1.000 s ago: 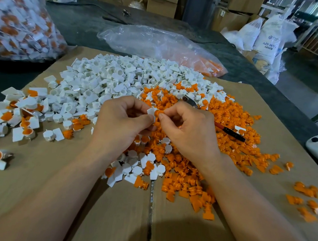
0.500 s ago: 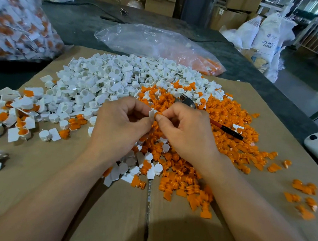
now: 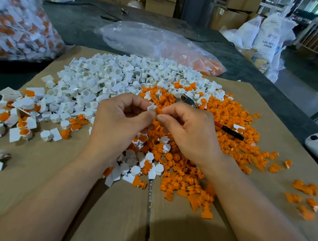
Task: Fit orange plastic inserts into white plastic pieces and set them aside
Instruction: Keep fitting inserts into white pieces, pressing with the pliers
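white pieces (image 3: 104, 83), orange inserts (image 3: 228, 124), brown cardboard (image 3: 39, 169), red-black pliers handle (image 3: 228, 131)

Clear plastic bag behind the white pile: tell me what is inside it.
Inside the clear plastic bag, orange inserts show at its right end. The crumpled, glossy film hides whatever else may lie in the rest of it.

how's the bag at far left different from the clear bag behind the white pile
The far-left bag bulges full; the clear bag lies mostly slack and flat. The far-left bag holds mixed white and orange pieces; the clear bag shows only orange ones, gathered at its right end. Both are see-through plastic, lying by the far edge of the cardboard.
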A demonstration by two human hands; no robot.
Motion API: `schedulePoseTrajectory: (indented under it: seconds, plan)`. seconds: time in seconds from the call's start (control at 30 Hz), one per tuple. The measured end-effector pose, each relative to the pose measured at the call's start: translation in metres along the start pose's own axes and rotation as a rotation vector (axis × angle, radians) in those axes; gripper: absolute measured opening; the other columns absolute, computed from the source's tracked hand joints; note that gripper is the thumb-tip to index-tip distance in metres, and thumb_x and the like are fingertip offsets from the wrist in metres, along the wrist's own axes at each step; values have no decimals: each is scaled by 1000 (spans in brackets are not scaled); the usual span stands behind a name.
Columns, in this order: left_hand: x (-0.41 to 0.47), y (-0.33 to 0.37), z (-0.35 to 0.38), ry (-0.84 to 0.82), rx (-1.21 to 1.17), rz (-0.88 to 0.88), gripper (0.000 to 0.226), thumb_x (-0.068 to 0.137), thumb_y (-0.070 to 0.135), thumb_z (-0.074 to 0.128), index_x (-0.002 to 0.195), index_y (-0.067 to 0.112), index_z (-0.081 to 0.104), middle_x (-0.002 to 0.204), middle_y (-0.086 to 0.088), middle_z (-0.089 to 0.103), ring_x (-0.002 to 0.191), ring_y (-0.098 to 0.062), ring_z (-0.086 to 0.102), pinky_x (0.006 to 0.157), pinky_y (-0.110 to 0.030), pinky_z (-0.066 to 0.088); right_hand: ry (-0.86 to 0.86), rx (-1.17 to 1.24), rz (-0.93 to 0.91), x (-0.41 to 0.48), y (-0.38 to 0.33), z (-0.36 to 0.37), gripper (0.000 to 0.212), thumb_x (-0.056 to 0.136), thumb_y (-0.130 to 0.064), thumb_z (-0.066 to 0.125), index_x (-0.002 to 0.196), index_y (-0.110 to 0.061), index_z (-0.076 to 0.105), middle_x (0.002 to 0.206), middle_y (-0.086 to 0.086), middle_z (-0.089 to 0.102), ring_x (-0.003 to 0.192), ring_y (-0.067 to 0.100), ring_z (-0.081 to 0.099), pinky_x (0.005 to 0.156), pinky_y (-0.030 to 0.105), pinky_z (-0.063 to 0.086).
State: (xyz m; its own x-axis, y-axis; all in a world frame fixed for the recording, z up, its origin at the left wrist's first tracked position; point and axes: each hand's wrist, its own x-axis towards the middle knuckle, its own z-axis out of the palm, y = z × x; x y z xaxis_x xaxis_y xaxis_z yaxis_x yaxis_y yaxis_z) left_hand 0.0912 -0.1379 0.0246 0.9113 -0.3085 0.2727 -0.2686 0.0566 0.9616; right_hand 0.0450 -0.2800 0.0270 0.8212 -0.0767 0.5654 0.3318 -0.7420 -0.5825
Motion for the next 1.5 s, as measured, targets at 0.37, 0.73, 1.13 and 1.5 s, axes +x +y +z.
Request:
schedulePoseTrajectory:
  seconds: [0.37,0.73,1.13,1.5]
  plan:
    - [5,4,-3,-18,-227,-244,26,73,-6,65,54,11,63,47,-6,59,40,-16,55,39,-20,45,3,93,-48,0,-1,2,22,71,-24,73,87,-10,67,77,-10,61,74,7,60,66,20,51]
    - [4,6,-3,-53,-254,-301,16,75,-7,62,64,5,59,46,-3,58,36,-12,52,37,-16,40,-42,148,-195,2,2,2,37,79,-12,66,112,-22,54,97,-21,55,91,3,59,79,20,50]
    - [5,6,-5,-61,-326,-334,23,74,-7,60,57,8,58,37,2,49,34,-12,50,35,-14,38,-51,154,-109,0,4,1,43,74,-11,71,115,-11,59,97,-8,60,90,8,62,82,23,52]
    - [5,6,-6,-65,-319,-340,19,72,-5,63,59,8,56,34,4,46,34,-11,48,35,-15,36,-50,147,-78,1,4,1,32,76,-7,70,108,-6,65,92,-4,64,86,8,64,78,20,52]
